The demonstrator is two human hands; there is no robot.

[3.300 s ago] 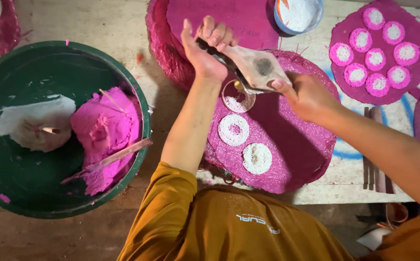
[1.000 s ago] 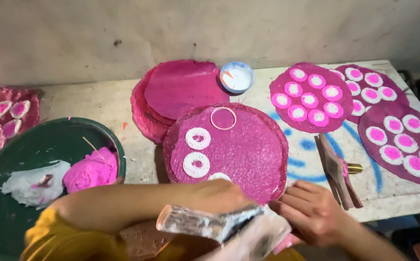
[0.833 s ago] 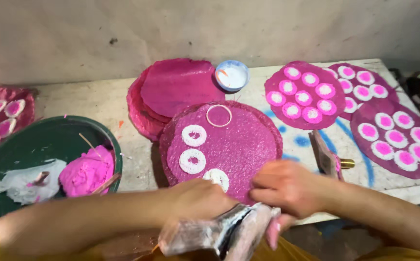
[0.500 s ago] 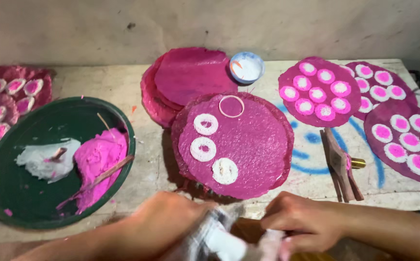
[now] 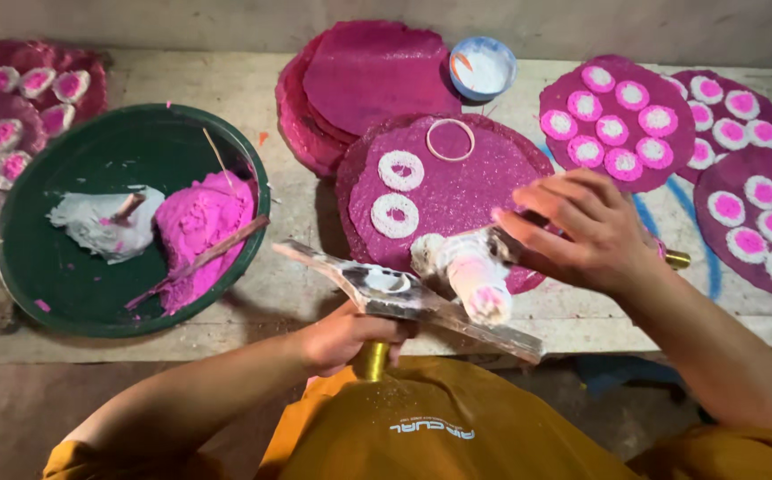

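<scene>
My left hand (image 5: 350, 333) grips the brass-coloured stem under a flat, dough-smeared metal mould plate (image 5: 395, 289), held over the table's near edge. My right hand (image 5: 581, 231) holds a short dough-coated stamp (image 5: 473, 271) with a pink tip, angled down onto the plate. Just behind them lies a round pink mat (image 5: 475, 182) carrying two white dough rings (image 5: 400, 169) and a thin ring cutter (image 5: 450, 140). Part of the mat is hidden by the stamp and my right hand.
A green basin (image 5: 66, 284) at left holds white dough (image 5: 102, 227), pink dough (image 5: 195, 222) and sticks. Stacked pink mats (image 5: 368, 76) and a small bowl of white powder (image 5: 482, 67) sit behind. Mats of pink-centred discs (image 5: 617, 111) fill the right; more discs (image 5: 4, 107) lie far left.
Both hands have come up from below the table edge with the plate and stamp. The view has tilted down, and the stamp now covers the third white ring.
</scene>
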